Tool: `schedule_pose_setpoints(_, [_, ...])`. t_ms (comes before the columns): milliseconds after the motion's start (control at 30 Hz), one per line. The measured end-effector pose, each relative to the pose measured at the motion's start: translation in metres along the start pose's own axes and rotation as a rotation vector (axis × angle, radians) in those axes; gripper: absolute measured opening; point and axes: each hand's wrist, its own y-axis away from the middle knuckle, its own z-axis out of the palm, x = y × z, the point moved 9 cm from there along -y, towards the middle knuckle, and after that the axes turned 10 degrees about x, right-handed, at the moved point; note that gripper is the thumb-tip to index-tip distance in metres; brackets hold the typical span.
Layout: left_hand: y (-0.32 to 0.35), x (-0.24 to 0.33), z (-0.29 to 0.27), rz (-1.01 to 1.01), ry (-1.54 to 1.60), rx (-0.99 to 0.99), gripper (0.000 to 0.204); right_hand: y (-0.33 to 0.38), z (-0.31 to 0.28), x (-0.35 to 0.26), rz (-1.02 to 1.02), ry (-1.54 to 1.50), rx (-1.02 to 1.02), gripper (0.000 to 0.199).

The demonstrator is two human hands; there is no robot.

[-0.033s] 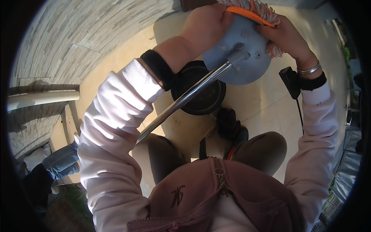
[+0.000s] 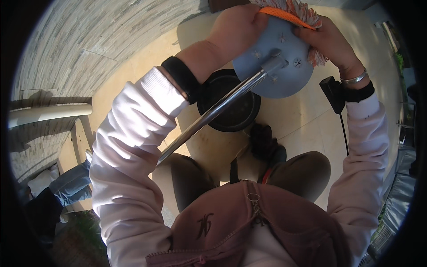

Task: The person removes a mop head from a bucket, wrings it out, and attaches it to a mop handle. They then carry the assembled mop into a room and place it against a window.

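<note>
I hold a round blue-grey mop head [image 2: 278,75] up in front of me, its underside facing me. Its shiny metal pole [image 2: 213,113] runs down-left past my left sleeve. An orange band with pale fringe strands [image 2: 287,15] wraps the disc's upper edge. My left hand [image 2: 235,29] grips the disc's upper left rim at the band. My right hand [image 2: 329,40] pinches the fringe and rim on the right side. Both wrists wear black straps, and a small black device with a cable [image 2: 331,91] hangs at the right one.
A round black perforated basket [image 2: 235,113] sits on the beige tiled floor [image 2: 307,124] below the mop head, between my knees. A stone wall [image 2: 89,44] curves along the left, with a white pipe [image 2: 49,113] and a bundle of denim cloth [image 2: 66,184] near it.
</note>
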Motion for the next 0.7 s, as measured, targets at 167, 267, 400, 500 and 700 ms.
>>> schedule_pose_setpoints(167, [0.027,-0.052,0.031,-0.233,0.506,-0.291,0.043,-0.006,0.01,-0.008,-0.072,-0.21,0.075,0.023])
schedule_pose_setpoints(267, [0.088,-0.064,0.038,-0.338,0.642,-0.668,0.073,0.002,0.01,-0.019,-0.035,-0.28,0.067,0.023])
schedule_pose_setpoints(400, [0.152,-0.078,0.035,-0.667,0.682,-0.73,0.035,-0.009,0.011,0.009,0.159,-0.438,0.047,0.023])
schedule_pose_setpoints(500, [0.136,-0.098,0.013,-0.6,0.694,-0.463,0.025,-0.028,0.027,0.047,0.212,-0.639,0.059,0.025])
schedule_pose_setpoints(700, [0.104,-0.191,0.018,-0.587,0.386,-0.342,0.017,-0.013,0.082,0.081,0.315,-0.66,-0.077,0.022])
